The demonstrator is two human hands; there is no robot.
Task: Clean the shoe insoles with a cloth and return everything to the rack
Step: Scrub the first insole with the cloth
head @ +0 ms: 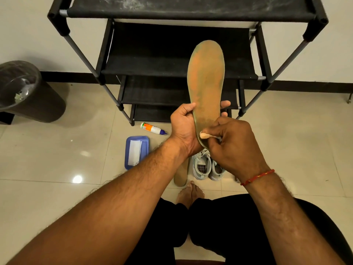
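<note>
My left hand [184, 124] grips a worn orange-brown insole [206, 81] near its heel end and holds it upright in front of the black shoe rack [183, 60]. My right hand [235, 144] pinches a small pale cloth [205, 135] against the insole's heel. A second insole [181, 177] lies on the floor below my hands, beside a pair of light grey sneakers [205, 166]. My hands hide part of both.
A white bottle with an orange label and a blue tip [151, 128] lies on the tiled floor by the rack's foot. A blue tray [146, 148] holding a white sheet sits to the left. A dark waste bin [28, 92] stands at far left.
</note>
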